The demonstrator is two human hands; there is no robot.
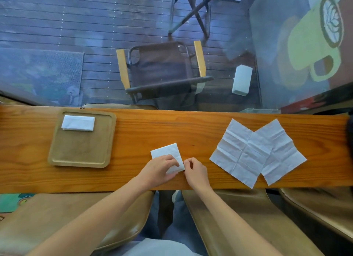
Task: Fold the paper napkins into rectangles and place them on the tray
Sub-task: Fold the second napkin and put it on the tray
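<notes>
A white paper napkin [168, 152], folded to a small rectangle, lies on the wooden counter [172, 129] in front of me. My left hand [160, 169] rests on its near half with fingers pressing it down. My right hand [194, 171] pinches its near right corner. To the left lies a wooden tray [82, 154] with one folded napkin [78, 123] in its far part. Two unfolded napkins [240, 152] [280, 156] lie overlapping at the right of the counter.
A glass pane runs along the counter's far edge, with a folding chair [162, 70] and decking beyond it. Tan seats [238, 227] sit below the counter's near edge. A white napkin dispenser [241, 80] stands past the glass at right.
</notes>
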